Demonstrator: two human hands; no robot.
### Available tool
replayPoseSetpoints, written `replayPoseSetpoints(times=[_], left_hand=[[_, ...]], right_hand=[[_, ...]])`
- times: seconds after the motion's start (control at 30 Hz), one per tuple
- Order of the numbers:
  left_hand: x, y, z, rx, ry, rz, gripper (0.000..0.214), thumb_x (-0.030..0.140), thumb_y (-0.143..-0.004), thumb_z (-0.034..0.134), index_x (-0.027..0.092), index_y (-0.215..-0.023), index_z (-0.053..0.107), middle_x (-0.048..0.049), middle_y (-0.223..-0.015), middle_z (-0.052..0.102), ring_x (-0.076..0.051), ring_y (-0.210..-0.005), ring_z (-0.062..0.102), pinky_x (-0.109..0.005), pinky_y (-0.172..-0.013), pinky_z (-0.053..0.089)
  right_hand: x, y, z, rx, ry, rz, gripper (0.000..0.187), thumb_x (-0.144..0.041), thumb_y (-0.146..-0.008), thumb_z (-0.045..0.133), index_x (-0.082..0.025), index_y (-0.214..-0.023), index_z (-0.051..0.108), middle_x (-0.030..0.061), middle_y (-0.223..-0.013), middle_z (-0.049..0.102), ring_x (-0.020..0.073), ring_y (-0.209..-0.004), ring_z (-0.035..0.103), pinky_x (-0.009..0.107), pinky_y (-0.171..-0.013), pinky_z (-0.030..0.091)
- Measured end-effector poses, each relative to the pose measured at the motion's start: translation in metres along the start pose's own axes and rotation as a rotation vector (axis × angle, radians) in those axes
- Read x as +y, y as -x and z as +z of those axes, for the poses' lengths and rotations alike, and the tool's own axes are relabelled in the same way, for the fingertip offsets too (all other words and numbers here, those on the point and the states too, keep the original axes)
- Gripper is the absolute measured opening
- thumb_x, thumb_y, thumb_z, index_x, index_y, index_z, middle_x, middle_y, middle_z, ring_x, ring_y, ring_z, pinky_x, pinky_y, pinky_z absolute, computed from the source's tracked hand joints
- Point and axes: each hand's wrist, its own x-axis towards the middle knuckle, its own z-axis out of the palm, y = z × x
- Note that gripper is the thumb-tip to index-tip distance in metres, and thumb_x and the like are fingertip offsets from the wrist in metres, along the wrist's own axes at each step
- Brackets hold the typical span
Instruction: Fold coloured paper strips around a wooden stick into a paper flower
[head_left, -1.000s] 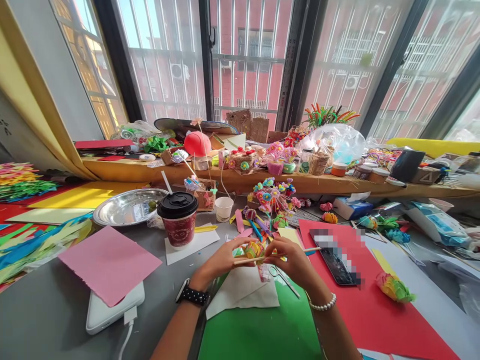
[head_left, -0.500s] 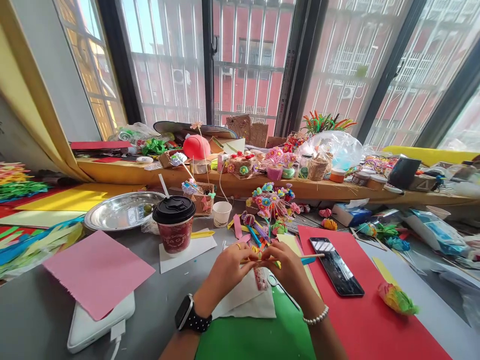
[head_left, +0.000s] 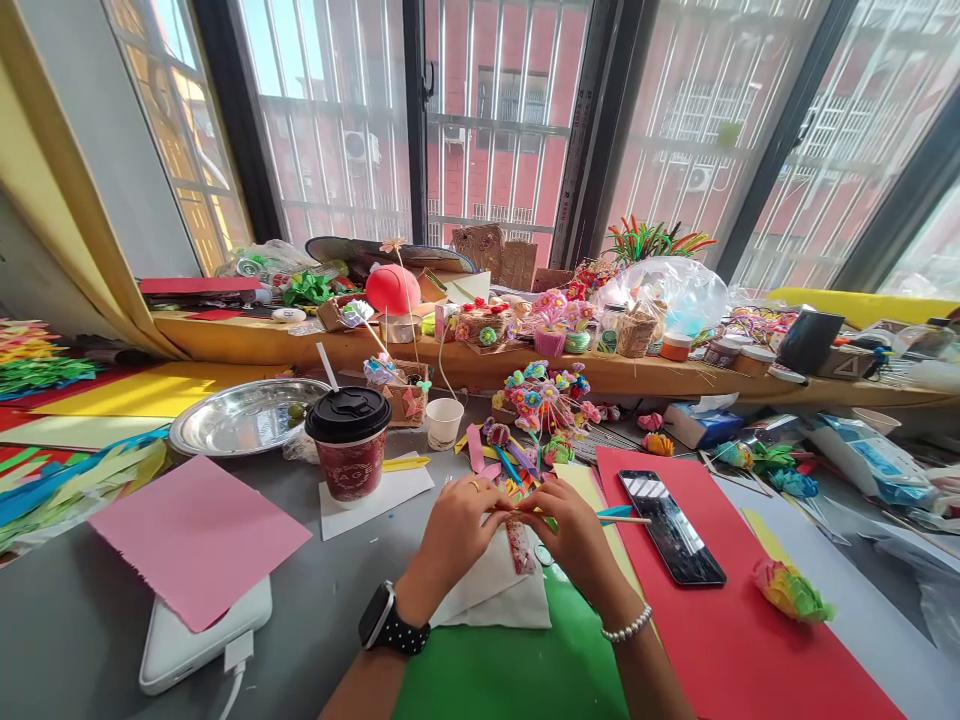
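Note:
My left hand (head_left: 474, 515) and my right hand (head_left: 556, 515) meet above the white sheets, fingertips pinched together. Between them runs a thin wooden stick (head_left: 637, 520), its bare end sticking out past my right hand. Small bits of coloured paper show at the fingertips, mostly hidden by the fingers. A blue paper strip (head_left: 615, 511) appears beside the stick. Under my hands lie a narrow red-and-white patterned packet (head_left: 520, 548) and white paper (head_left: 491, 600) on a green sheet (head_left: 510, 670). Scissors (head_left: 544, 556) are partly covered by my right hand.
A lidded coffee cup (head_left: 347, 455), a paper cup (head_left: 444, 425) and a metal tray (head_left: 195, 425) stand to the left. Pink paper (head_left: 199, 540) lies over a white power bank (head_left: 180, 650). On the right, a phone (head_left: 675, 530) and a paper flower (head_left: 791, 590) rest on red paper.
The stick's free end has tipped slightly downward, and the fingers have shifted a little around it. Both hands stay in nearly the same place.

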Motion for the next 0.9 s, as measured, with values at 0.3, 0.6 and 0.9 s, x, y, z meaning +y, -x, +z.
replayPoseSetpoints(times=[0.3, 0.6, 0.9], left_hand=[[-0.0042, 0.0007, -0.0005, -0.01, -0.036, 0.014, 0.017, 0.025, -0.079, 0.046, 0.021, -0.079, 0.062, -0.0018, -0.081, 0.063, -0.018, -0.081, 0.051, -0.033, -0.071, 0.035], [-0.0018, -0.0003, 0.0049, 0.013, -0.119, 0.046, 0.013, 0.023, -0.077, 0.05, 0.022, -0.076, 0.063, -0.0025, -0.079, 0.062, -0.019, -0.08, 0.05, -0.032, -0.069, 0.032], [0.0002, -0.0003, 0.0069, -0.035, -0.133, 0.066, 0.011, 0.021, -0.076, 0.051, 0.022, -0.075, 0.062, -0.0016, -0.08, 0.062, -0.019, -0.081, 0.05, -0.033, -0.071, 0.031]], right_hand=[[-0.0037, -0.0009, 0.0009, 0.015, 0.076, -0.057, 0.014, -0.019, -0.079, 0.049, -0.02, -0.077, 0.063, 0.0037, -0.072, 0.06, 0.0175, -0.073, 0.051, 0.034, -0.076, 0.04], [-0.0012, 0.0004, 0.0003, -0.025, -0.074, 0.161, 0.023, -0.033, -0.079, 0.049, -0.018, -0.068, 0.062, 0.003, -0.068, 0.058, 0.0141, -0.06, 0.05, 0.026, -0.056, 0.04], [0.0032, -0.0008, -0.0003, -0.118, -0.179, 0.341, 0.027, -0.038, -0.075, 0.05, -0.016, -0.066, 0.063, 0.0017, -0.061, 0.059, 0.0124, -0.054, 0.049, 0.022, -0.049, 0.034]])
